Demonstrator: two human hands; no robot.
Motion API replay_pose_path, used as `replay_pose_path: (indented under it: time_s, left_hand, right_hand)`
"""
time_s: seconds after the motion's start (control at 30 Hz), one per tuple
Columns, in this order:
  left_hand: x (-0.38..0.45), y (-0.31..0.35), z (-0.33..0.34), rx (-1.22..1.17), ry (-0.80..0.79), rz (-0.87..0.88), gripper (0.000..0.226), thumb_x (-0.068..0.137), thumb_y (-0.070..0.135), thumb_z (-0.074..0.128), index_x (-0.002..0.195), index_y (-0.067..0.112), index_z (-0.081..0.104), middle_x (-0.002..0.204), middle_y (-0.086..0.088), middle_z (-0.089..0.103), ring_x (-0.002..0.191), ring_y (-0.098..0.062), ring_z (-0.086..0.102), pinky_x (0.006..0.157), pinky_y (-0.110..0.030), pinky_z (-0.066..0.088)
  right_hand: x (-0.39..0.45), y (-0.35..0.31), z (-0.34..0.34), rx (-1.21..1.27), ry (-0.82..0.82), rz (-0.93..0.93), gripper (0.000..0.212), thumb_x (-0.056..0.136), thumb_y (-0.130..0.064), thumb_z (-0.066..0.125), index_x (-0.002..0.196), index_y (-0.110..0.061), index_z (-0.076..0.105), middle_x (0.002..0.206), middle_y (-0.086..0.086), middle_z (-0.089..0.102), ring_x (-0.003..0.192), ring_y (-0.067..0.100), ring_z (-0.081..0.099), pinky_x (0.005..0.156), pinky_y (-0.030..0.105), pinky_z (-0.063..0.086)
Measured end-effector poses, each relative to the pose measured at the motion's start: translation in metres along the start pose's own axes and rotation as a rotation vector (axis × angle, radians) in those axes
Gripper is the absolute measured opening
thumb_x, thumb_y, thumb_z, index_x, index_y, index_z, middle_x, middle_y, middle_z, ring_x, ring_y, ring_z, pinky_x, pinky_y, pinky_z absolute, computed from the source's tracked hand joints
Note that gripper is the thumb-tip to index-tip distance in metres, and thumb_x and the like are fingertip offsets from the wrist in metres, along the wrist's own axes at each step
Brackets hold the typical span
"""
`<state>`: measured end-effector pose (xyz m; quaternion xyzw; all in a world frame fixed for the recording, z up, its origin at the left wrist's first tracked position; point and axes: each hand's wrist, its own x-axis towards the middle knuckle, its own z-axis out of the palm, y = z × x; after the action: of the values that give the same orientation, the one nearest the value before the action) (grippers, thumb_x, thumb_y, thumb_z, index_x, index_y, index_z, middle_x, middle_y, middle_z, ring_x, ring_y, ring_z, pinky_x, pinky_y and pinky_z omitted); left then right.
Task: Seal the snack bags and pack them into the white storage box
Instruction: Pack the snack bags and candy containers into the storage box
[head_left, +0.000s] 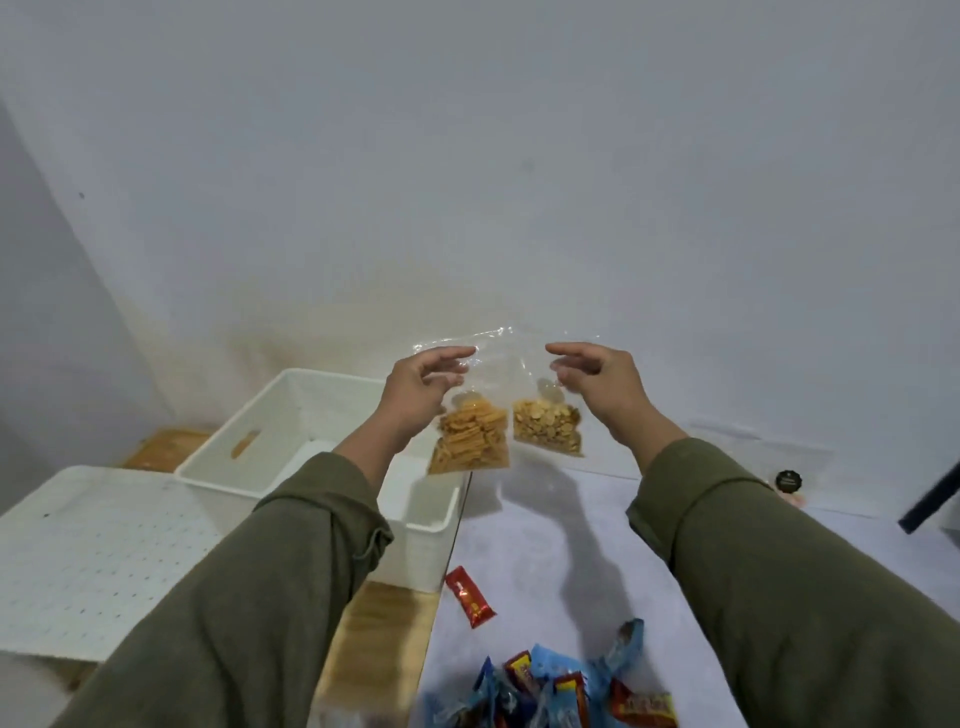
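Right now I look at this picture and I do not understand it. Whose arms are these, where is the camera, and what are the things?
There is no machine here. A person wears a camera on the head, so you look down along their own two arms in green sleeves. The left hand pinches a clear bag of orange sticks, and the right hand pinches a clear bag of nuts. Both bags hang in the air. Below on the left stands the white box, open, with its white lid beside it. On the table lie a red wrapped bar and a pile of blue and red snack packets.
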<state>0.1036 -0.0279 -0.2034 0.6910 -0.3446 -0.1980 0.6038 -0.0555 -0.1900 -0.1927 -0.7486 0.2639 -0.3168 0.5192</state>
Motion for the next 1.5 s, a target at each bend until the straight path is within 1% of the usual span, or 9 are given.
replay_pose_path:
  time_s: [0.27,0.53,0.67,0.83,1.0,1.1,1.2,1.37,1.5]
  left_hand:
    - [0.022,-0.023,-0.071,-0.008,0.097,-0.064,0.032,0.091,0.002,0.055,0.091,0.030,0.069,0.102,0.008,0.065,0.092,-0.009,0.062,0.079,-0.039,0.054]
    - [0.073,-0.069,-0.125,-0.035,-0.016,-0.121,0.029,0.090,0.003,0.057,0.093,0.030,0.069,0.103,0.009,0.064,0.094,-0.009,0.062,0.080,-0.042,0.055]
    - [0.103,-0.097,-0.149,-0.038,-0.141,-0.160,0.028,0.090,0.004,0.057,0.093,0.030,0.068,0.103,0.010,0.065,0.095,-0.007,0.061,0.075,-0.033,0.054]
    - [0.135,-0.146,-0.162,-0.037,-0.230,-0.223,0.028,0.090,0.004,0.057,0.090,0.029,0.069,0.102,0.011,0.066,0.097,-0.006,0.061,0.070,-0.027,0.051]
    - [0.150,-0.200,-0.156,-0.027,-0.297,-0.245,0.026,0.089,-0.004,0.054,0.100,0.016,0.068,0.095,0.009,0.067,0.089,-0.002,0.063,0.076,-0.029,0.053]
    - [0.160,-0.230,-0.148,0.013,-0.326,-0.185,0.027,0.089,-0.008,0.051,0.101,0.009,0.068,0.097,0.002,0.067,0.082,0.010,0.063,0.079,-0.012,0.049]
    - [0.173,-0.249,-0.137,0.016,-0.278,-0.190,0.027,0.089,-0.008,0.050,0.102,0.006,0.068,0.096,0.002,0.066,0.072,0.014,0.061,0.067,-0.003,0.045]
    - [0.187,-0.266,-0.126,-0.002,-0.232,-0.201,0.034,0.087,-0.006,0.053,0.091,0.023,0.071,0.099,0.002,0.069,0.079,0.012,0.061,0.076,-0.005,0.044]
    - [0.184,-0.265,-0.124,0.000,-0.220,-0.192,0.038,0.086,-0.003,0.055,0.085,0.032,0.071,0.103,0.003,0.070,0.092,-0.004,0.063,0.083,-0.018,0.048]
  right_hand:
    - [0.037,0.000,0.082,0.116,-0.089,0.030,0.032,0.084,0.007,0.059,0.106,-0.014,0.069,0.092,0.011,0.062,0.073,0.007,0.057,0.060,0.007,0.046]
    - [0.071,0.020,0.151,0.161,-0.077,0.118,0.030,0.084,0.006,0.059,0.104,-0.015,0.068,0.094,0.012,0.053,0.080,0.022,0.061,0.069,0.016,0.054]
    - [0.082,0.035,0.183,0.149,-0.017,0.183,0.029,0.086,0.007,0.057,0.105,-0.012,0.067,0.090,0.011,0.050,0.067,0.015,0.065,0.071,0.020,0.055]
    - [0.090,0.068,0.220,0.108,0.056,0.240,0.029,0.084,0.010,0.056,0.100,-0.011,0.067,0.085,0.011,0.050,0.067,0.015,0.062,0.062,0.012,0.051]
    - [0.093,0.111,0.243,0.035,0.066,0.345,0.029,0.085,0.009,0.054,0.093,-0.015,0.068,0.094,0.012,0.061,0.075,0.018,0.059,0.068,0.025,0.052]
    - [0.098,0.136,0.246,-0.061,0.058,0.388,0.029,0.087,0.006,0.052,0.095,-0.017,0.068,0.096,0.008,0.065,0.078,0.013,0.060,0.067,0.021,0.051]
    - [0.106,0.158,0.249,-0.042,0.079,0.432,0.032,0.088,0.013,0.045,0.097,-0.008,0.067,0.092,0.007,0.062,0.064,0.001,0.063,0.057,0.013,0.052]
    - [0.116,0.177,0.253,-0.007,0.147,0.426,0.040,0.088,0.015,0.046,0.078,-0.019,0.065,0.095,0.016,0.065,0.085,0.032,0.065,0.077,0.037,0.057]
    - [0.116,0.167,0.254,-0.081,0.153,0.420,0.032,0.078,0.024,0.049,0.089,0.000,0.069,0.105,0.020,0.067,0.092,0.028,0.062,0.064,0.011,0.054]
